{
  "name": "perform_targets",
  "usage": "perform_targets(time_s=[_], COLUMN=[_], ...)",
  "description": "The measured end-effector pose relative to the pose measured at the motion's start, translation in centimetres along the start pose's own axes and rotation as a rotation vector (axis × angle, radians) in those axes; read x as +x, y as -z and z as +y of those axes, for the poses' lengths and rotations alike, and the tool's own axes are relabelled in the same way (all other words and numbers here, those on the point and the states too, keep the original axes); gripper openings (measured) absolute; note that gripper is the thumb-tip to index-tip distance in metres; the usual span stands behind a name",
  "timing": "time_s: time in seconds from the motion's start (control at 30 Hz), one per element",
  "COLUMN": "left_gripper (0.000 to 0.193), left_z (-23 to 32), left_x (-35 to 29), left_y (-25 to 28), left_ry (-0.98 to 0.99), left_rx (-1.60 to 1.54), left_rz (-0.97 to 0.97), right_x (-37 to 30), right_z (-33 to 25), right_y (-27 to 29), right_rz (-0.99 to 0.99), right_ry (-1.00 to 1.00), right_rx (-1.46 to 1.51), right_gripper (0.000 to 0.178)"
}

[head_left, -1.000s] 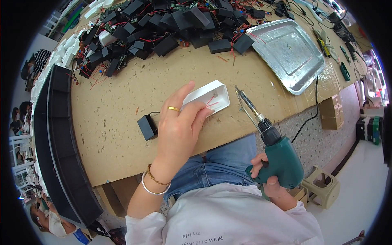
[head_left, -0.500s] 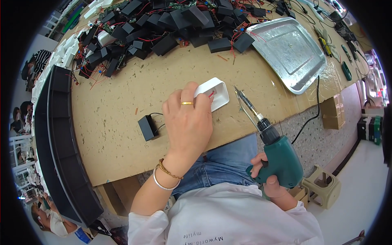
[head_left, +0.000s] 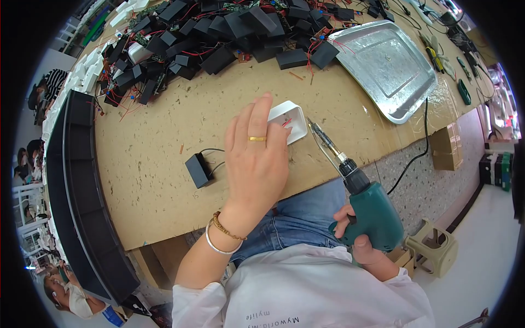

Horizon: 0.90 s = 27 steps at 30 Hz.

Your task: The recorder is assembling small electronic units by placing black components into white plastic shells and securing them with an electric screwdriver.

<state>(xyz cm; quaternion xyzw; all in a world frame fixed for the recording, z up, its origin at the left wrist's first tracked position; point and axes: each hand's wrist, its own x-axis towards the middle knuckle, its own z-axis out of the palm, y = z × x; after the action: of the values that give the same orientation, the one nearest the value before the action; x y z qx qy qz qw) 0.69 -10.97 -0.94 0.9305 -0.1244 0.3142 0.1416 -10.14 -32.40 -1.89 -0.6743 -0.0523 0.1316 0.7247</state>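
Observation:
A small white plastic case (head_left: 296, 121) lies on the worktable with its hollow side up and red wire ends showing inside. My left hand (head_left: 256, 150) covers its left end, the thumb at the near edge and the index finger straighter along the far side; the grip underneath is partly hidden. From beneath this hand two dark leads run to a black rectangular box (head_left: 198, 170) on the board. In my right hand (head_left: 363, 246) is a green pistol-shaped soldering gun (head_left: 377, 216). Its thin metal tip points up and left, just right of the case, apart from it.
Black boxes with red wires and circuit boards (head_left: 219, 38) are heaped at the back. A metal tray (head_left: 391, 71) lies at the right, near pliers (head_left: 435, 57). A long black compartmented bin (head_left: 82, 191) lines the left edge. A black cord (head_left: 418, 158) hangs over the table edge.
My left fingers have straightened and shifted slightly right over the white case, which has moved and turned a little. The soldering gun has moved slightly left, its tip nearer the case.

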Motion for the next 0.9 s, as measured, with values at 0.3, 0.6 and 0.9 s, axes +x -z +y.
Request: perform_targets(time_s=[0.3, 0.6, 0.9], left_gripper=[0.012, 0.011, 0.012], left_z=[0.5, 0.4, 0.4], left_x=[0.2, 0.1, 0.2], left_y=[-0.6, -0.4, -0.7], left_ry=[0.092, 0.089, 0.094], left_rx=[-0.092, -0.114, -0.094], left_rz=[-0.048, -0.089, -0.07], right_x=[0.0, 0.2, 0.2], right_z=[0.0, -0.2, 1.0], right_y=[0.0, 0.0, 0.5], right_rz=[0.011, -0.033, -0.109], right_ry=[-0.035, -0.037, 0.143], right_rx=[-0.028, -0.074, 0.071], right_gripper=[0.077, 0.078, 0.045])
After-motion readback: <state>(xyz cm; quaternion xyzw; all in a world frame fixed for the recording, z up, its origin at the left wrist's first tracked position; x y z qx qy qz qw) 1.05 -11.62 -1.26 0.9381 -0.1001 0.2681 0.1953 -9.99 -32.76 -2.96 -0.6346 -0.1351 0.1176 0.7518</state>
